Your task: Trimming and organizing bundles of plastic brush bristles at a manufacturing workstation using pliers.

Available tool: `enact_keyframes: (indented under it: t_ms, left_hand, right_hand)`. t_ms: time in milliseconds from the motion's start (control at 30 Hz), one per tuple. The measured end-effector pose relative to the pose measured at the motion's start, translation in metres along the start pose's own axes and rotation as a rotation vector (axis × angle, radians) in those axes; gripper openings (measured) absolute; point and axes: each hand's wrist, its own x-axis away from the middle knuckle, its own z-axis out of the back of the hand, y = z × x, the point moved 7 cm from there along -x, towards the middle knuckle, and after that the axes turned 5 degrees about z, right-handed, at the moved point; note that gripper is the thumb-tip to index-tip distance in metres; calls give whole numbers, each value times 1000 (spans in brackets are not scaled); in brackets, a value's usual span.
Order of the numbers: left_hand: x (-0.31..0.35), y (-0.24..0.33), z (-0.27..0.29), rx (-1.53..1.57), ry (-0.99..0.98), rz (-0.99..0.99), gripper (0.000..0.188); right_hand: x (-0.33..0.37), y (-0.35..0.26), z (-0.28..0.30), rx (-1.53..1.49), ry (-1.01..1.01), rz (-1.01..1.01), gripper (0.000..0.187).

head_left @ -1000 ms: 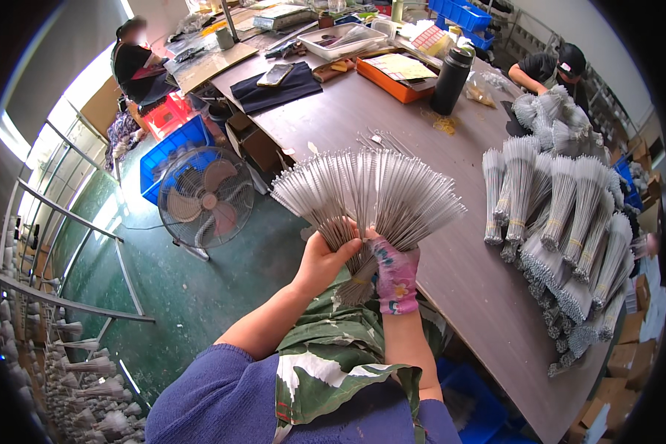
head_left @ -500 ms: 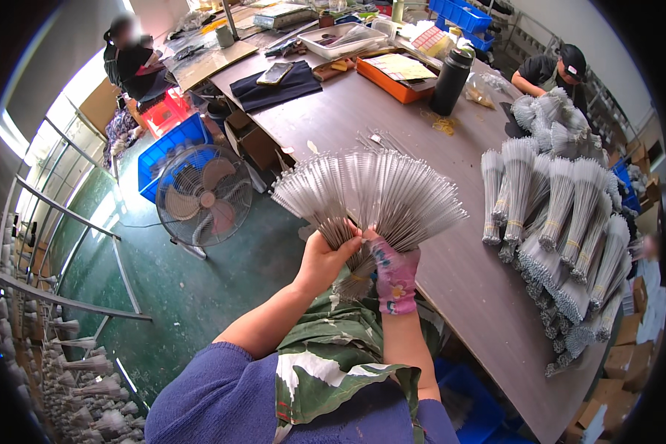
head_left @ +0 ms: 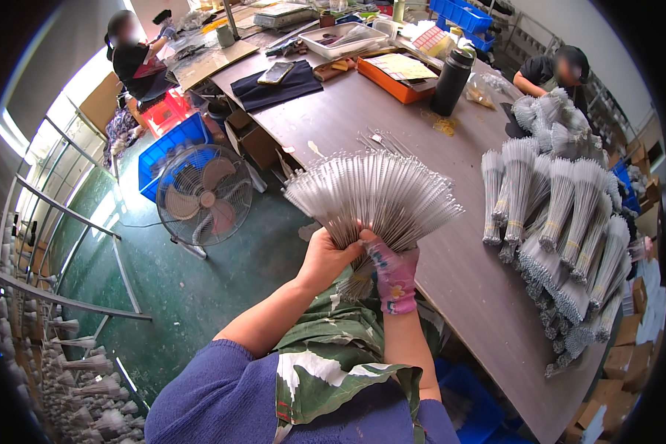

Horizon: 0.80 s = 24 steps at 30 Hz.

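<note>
Window [head_left: 72, 103]: daylight is let in from left of the hands, and the opening is burned nearly white.
Floor [head_left: 174, 288]: pale glare is cast in patches, left of the hands.
Table [head_left: 481, 303]: soft, even light is spread beyond and right of the hands; its underside is left dim.
Brushes [head_left: 374, 192]: bristles above the hands are paled by light, their mass slightly softened.
Left hand [head_left: 325, 263], right hand [head_left: 396, 277]: both are well lit.
People [head_left: 137, 70]: heads beyond the hands are blurred.
Railing [head_left: 74, 303]: bars far left are curved by the lens; the picture's corners are blackened.
</note>
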Motion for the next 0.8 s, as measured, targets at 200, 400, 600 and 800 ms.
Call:
enact_keyframes:
  t_ms: [200, 400, 600, 800]
  left_hand:
    - [3, -3, 1, 50, -28, 21, 17]
    - [2, -6, -1, 171, -43, 84, 18]
    - [3, -8, 4, 50, 2, -31, 22]
    - [0, -18, 4, 32, -16, 66, 24]
  right_hand:
    - [-2, -1, 6, -9, 157, -27, 22]
    - [0, -2, 12, -75, 222, -30, 21]
    - [1, -11, 4, -43, -16, -29, 23]
    - [1, -3, 10, 65, 125, 48, 28]
